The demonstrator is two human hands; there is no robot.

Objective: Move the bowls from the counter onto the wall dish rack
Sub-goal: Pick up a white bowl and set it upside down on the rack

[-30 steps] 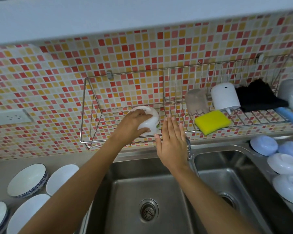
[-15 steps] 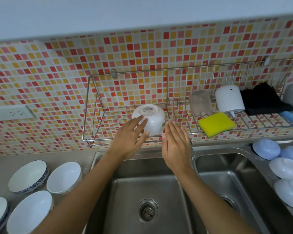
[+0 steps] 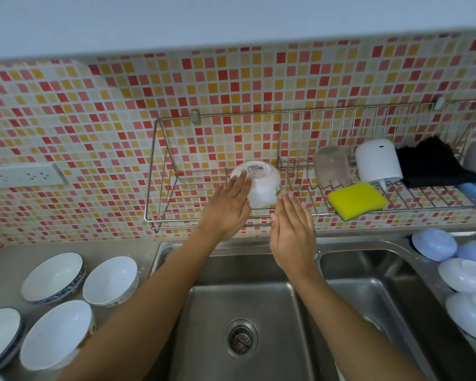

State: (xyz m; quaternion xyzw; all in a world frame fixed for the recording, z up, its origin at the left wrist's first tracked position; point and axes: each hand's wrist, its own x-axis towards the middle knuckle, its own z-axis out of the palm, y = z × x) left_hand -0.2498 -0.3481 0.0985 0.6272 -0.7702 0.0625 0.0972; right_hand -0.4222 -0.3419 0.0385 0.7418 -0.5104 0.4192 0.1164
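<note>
A white bowl (image 3: 261, 185) sits upside down on the wire wall dish rack (image 3: 176, 199), near its middle. My left hand (image 3: 227, 209) is in front of the bowl with straight fingers, their tips at its left side. My right hand (image 3: 293, 232) hovers just right of the bowl, fingers straight, holding nothing. Several white bowls stand upright on the counter at the lower left, among them one with a blue rim (image 3: 52, 277), a plain one (image 3: 110, 280) and a larger one (image 3: 57, 335).
On the rack's right part lie a yellow sponge (image 3: 356, 200), a clear cup (image 3: 331, 166), a white dispenser (image 3: 378, 160) and a black cloth (image 3: 434, 166). A double steel sink (image 3: 242, 303) lies below. Upturned bowls (image 3: 434, 244) line the right counter. A socket strip (image 3: 19, 176) is on the left wall.
My left hand has let go of the bowl, which now rests upturned on the rack, and its fingers have straightened. My right hand has stayed beside the bowl.
</note>
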